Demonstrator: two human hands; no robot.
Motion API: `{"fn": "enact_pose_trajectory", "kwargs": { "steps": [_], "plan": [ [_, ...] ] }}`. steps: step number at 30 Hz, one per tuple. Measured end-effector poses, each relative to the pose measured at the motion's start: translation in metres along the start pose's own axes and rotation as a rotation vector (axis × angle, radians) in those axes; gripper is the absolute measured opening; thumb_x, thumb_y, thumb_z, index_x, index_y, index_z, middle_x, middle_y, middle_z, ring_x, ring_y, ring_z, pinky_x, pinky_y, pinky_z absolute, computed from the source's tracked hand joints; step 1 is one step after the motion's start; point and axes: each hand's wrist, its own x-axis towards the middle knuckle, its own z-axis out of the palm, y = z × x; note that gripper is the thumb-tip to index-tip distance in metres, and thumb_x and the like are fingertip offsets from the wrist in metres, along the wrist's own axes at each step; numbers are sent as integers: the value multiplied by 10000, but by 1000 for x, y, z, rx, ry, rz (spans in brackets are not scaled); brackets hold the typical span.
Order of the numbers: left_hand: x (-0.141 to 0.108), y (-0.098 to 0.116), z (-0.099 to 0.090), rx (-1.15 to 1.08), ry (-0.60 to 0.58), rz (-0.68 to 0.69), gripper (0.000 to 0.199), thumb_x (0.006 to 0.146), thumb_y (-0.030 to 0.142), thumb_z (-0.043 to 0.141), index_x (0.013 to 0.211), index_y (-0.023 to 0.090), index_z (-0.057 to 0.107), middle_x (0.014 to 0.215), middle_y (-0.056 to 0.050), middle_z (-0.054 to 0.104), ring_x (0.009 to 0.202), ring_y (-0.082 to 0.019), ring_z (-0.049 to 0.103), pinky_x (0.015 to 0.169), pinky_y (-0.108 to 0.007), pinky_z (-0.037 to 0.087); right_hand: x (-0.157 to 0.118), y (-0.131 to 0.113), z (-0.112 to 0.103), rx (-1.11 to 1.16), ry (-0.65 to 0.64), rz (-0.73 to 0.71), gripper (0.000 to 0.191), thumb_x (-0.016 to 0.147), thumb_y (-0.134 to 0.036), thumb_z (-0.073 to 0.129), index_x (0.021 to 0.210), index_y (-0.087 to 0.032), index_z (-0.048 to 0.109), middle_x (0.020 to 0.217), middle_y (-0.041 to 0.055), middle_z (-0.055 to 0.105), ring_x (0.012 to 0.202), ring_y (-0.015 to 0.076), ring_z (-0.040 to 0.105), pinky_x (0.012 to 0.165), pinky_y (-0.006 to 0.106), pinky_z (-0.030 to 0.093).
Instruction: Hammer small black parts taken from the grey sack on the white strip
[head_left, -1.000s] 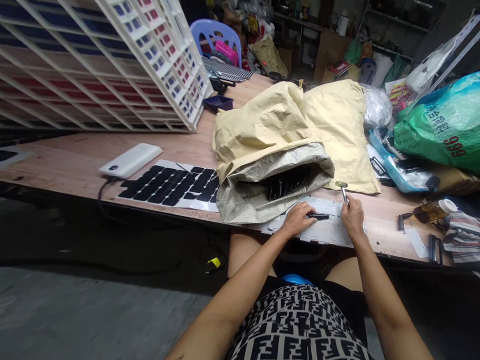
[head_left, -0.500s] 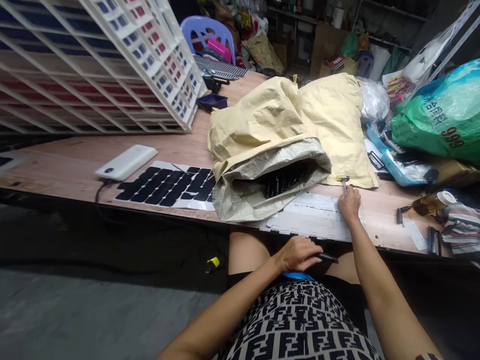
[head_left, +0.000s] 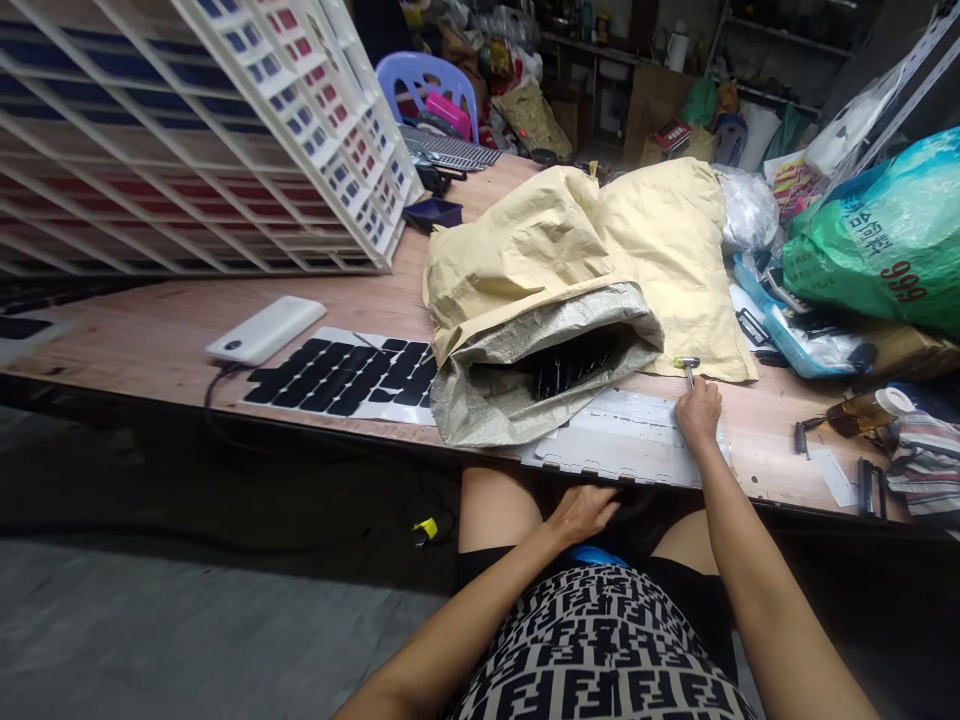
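My right hand [head_left: 699,410] is closed around the handle of a small hammer [head_left: 686,363] with a yellow and metal head. It rests over the grey-white flat board [head_left: 622,435] at the table's front edge. My left hand [head_left: 583,512] is low over my lap, by the table edge. Its fingers are stretched out and apart, with the tips partly in shadow; nothing shows in them. In front of me lies an open yellow woven sack [head_left: 517,265] with its grey lining folded out. Dark slender pieces [head_left: 574,365] show inside its mouth.
Another yellow sack [head_left: 664,240] lies behind. On the left are a white power bank [head_left: 266,328] with a cable, a black-patterned sheet [head_left: 341,375] and a large white plastic crate [head_left: 300,150]. A green bag [head_left: 877,240], a brown bottle [head_left: 855,412] and black parts [head_left: 870,487] are at right.
My left hand has moved slightly down and left, and the black piece it held is out of sight. My right hand stays on the hammer. The view has shifted slightly.
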Motion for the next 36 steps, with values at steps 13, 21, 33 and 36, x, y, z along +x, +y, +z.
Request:
{"fn": "enact_pose_trajectory", "kwargs": {
  "steps": [13,21,33,36],
  "plan": [
    [56,-21,-173,-13,744,-644,239,750,334,657,944,205,709,956,-129,715,906,-310,666,747,-372,471,-1,0,0,-8,-4,0,415,872,-171,448,1267,-126,565,1089,155,548,956,273,486,812,362,372],
    [52,-29,-161,5,793,-582,177,769,325,647,899,213,690,910,-114,717,897,-312,663,765,-385,481,-3,-2,-1,-2,-2,2,412,867,-159,450,1263,-126,559,1096,154,546,963,270,480,826,363,374],
    [66,17,-95,-128,496,247,136,836,191,657,965,209,694,930,-32,694,917,-204,592,856,-335,478,-4,-2,-3,49,-13,19,439,862,-157,463,1286,-128,573,1086,147,547,971,267,486,860,369,382],
    [79,15,-85,-169,455,183,161,814,204,683,973,210,713,901,-30,669,908,-204,581,855,-337,472,-4,-2,-4,78,-34,57,442,862,-160,471,1289,-120,580,1082,152,554,970,267,498,869,371,389]
  ]
}}
